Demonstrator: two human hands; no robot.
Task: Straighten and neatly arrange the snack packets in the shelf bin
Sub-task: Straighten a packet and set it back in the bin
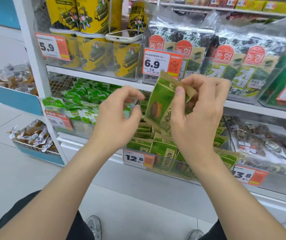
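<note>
My right hand (197,111) grips a green and tan sunflower-seed packet (161,104) by its upper right corner, holding it tilted above the clear shelf bin (156,168). Several matching green packets (163,149) stand crowded and uneven in that bin, behind the 12.8 price tag (138,158). My left hand (119,115) hovers just left of the held packet, fingers curled and apart, holding nothing; whether its fingertips touch the packet's edge is unclear.
A bin of small green sachets (85,101) sits to the left, a bin of brown snack bags (263,144) to the right. The shelf above holds yellow canisters (90,49), a phone (124,36) and seaweed packs (234,61). Blue side bins (12,99) stand far left.
</note>
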